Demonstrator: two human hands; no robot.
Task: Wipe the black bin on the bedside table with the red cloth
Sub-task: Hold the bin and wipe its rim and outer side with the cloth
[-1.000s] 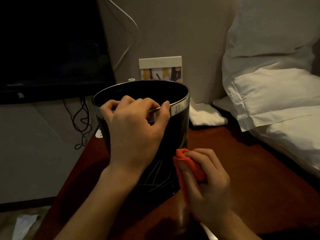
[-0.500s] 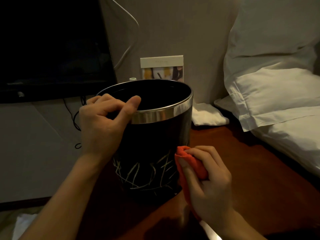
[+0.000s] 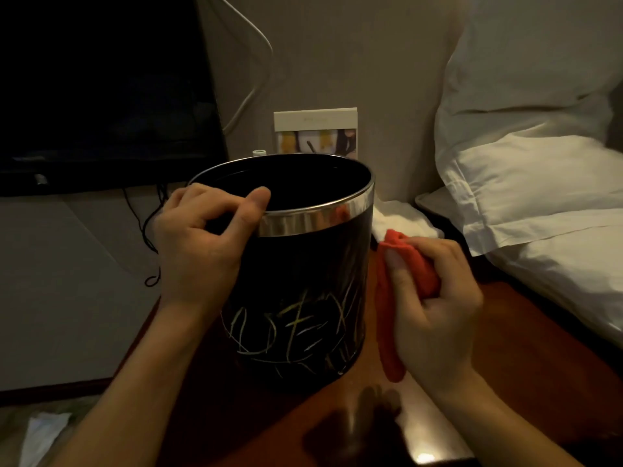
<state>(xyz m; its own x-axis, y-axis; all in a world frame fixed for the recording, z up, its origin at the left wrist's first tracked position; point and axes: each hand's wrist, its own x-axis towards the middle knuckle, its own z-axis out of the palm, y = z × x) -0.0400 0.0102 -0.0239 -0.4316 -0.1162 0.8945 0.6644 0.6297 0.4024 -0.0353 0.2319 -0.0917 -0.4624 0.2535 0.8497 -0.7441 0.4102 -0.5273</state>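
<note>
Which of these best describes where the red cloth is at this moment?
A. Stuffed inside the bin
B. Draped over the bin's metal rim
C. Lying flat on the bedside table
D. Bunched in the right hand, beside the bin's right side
D: the right hand grips the bunched red cloth just right of the black bin, while the left hand holds the bin's metal rim.

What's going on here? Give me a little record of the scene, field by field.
setting: dim bedroom, wooden bedside table beside white pillows
black bin: upright on the table, silver rim, scribble pattern low on its side
left hand: grips the bin's rim
right hand: holds the red cloth beside the bin's right wall
behind bin: small card against the wall
</note>
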